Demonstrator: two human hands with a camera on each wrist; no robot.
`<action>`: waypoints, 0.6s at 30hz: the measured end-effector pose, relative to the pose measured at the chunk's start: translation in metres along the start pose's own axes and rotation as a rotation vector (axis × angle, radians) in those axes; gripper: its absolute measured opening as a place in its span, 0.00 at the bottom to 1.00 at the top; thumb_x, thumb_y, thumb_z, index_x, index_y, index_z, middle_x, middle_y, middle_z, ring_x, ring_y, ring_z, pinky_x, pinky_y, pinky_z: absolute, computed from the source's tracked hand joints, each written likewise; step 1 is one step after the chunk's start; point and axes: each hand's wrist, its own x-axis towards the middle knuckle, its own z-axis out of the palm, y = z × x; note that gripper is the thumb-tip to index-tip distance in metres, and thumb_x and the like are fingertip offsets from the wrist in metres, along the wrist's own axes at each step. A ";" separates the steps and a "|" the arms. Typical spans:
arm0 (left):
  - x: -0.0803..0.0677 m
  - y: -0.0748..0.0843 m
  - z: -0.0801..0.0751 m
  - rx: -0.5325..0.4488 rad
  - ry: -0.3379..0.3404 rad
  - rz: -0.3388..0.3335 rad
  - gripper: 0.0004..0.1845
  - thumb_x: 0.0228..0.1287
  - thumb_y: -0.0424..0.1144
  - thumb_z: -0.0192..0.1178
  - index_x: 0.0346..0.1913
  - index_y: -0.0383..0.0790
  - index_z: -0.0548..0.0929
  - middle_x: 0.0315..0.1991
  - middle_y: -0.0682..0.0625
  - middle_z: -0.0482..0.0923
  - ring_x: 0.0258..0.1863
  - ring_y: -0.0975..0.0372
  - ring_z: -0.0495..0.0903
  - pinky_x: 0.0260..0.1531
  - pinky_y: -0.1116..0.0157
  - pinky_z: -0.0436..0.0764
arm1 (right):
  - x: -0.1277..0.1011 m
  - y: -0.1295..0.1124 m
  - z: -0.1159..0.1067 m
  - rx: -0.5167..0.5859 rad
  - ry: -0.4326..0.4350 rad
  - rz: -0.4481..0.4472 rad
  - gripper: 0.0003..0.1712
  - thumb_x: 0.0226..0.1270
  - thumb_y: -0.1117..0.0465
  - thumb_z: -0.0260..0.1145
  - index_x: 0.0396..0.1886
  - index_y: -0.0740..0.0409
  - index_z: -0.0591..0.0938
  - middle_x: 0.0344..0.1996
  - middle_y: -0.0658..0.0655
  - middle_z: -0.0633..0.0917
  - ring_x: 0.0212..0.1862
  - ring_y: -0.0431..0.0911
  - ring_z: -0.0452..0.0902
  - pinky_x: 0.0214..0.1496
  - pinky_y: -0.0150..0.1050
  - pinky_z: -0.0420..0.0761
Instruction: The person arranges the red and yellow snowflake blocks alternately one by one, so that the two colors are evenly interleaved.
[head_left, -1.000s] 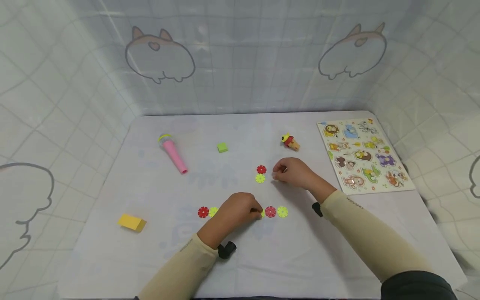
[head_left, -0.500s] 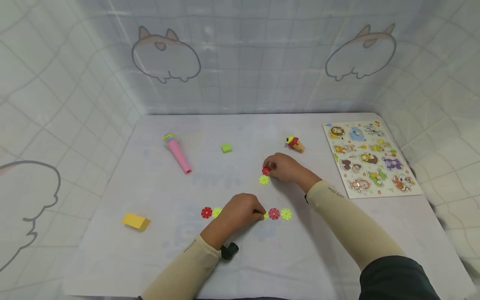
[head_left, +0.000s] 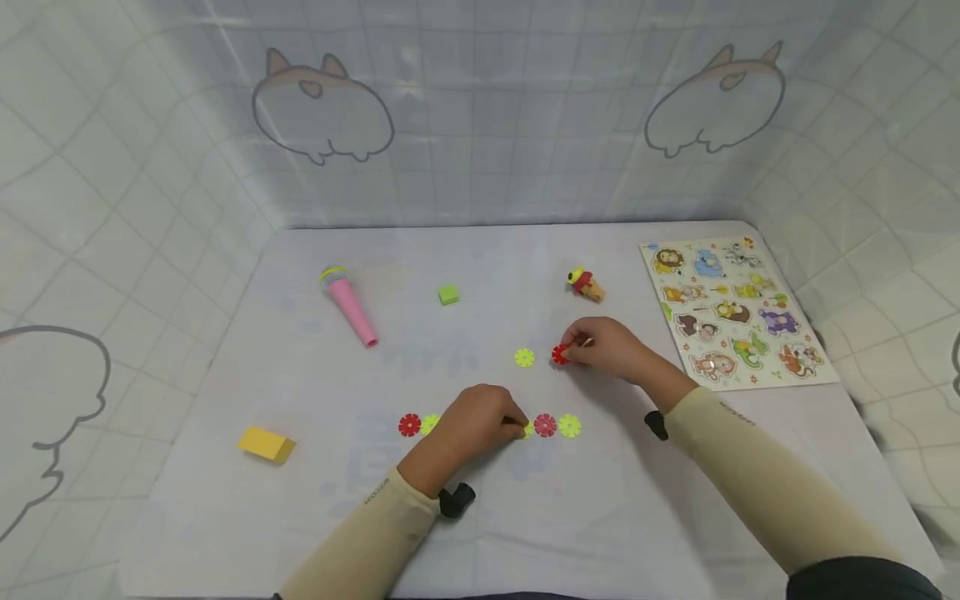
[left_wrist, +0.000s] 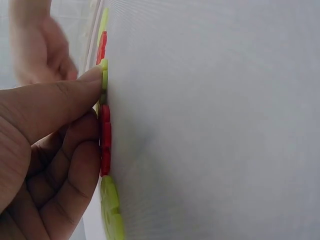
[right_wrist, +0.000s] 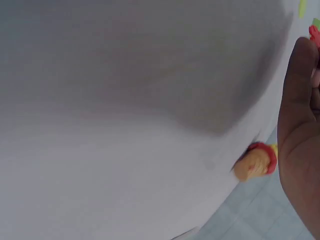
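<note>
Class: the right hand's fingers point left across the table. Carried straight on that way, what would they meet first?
Most likely the lone yellow disc, just left of the red disc that the right hand pinches; height above the table is unclear.

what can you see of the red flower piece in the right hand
The red flower piece is a small flat disc with a notched, petal-like rim; it looks like plastic. The right hand pinches it at the fingertips, low over the white table; whether it touches the table cannot be told. It sits just right of a loose yellow-green flower piece, apart from it, and above the row of red and yellow-green pieces held by the left hand.
</note>
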 end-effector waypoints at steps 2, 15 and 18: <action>0.000 -0.001 0.000 0.000 0.002 0.005 0.05 0.61 0.39 0.76 0.41 0.48 0.95 0.36 0.61 0.88 0.39 0.67 0.84 0.43 0.67 0.81 | -0.015 0.011 -0.002 0.034 -0.030 0.015 0.05 0.71 0.63 0.70 0.43 0.59 0.85 0.38 0.55 0.84 0.38 0.48 0.80 0.40 0.40 0.82; 0.001 -0.004 0.002 -0.016 0.008 0.008 0.06 0.62 0.36 0.76 0.41 0.50 0.95 0.37 0.62 0.88 0.41 0.67 0.84 0.44 0.67 0.81 | -0.078 0.029 0.017 -0.139 -0.073 -0.012 0.04 0.65 0.63 0.75 0.35 0.52 0.87 0.29 0.46 0.83 0.34 0.44 0.77 0.38 0.40 0.80; 0.001 -0.005 0.003 -0.007 0.023 0.027 0.06 0.61 0.36 0.76 0.40 0.50 0.95 0.37 0.62 0.88 0.40 0.67 0.84 0.44 0.67 0.80 | -0.079 0.026 0.021 -0.186 -0.052 -0.056 0.05 0.64 0.65 0.76 0.33 0.51 0.87 0.28 0.44 0.83 0.34 0.43 0.76 0.38 0.40 0.80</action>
